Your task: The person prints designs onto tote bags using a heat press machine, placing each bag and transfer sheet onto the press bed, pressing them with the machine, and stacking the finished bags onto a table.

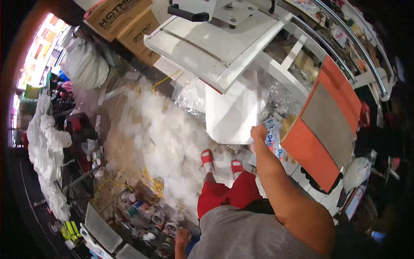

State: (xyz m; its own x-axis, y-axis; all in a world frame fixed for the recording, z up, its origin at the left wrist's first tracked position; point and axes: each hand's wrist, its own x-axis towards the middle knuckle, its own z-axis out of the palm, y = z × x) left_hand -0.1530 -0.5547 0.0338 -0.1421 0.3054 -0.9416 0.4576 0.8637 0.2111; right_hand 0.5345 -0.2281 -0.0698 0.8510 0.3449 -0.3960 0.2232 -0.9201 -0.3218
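Observation:
A white sheet-like panel or bag (233,114) hangs below the edge of a white machine table (194,47). At its lower right corner is my right hand (258,132), fingers closed on that corner. My left hand (183,236) is low beside my body, near a heap of jars and spools (157,218); its fingers are curled, and what they hold, if anything, cannot be made out.
An orange and grey board (323,125) leans at the right. White fluff (168,142) covers the floor around my red sandals. A yellow cord (155,185) lies at the left. Cardboard boxes (138,34) and a stuffed white sack (86,64) stand further off.

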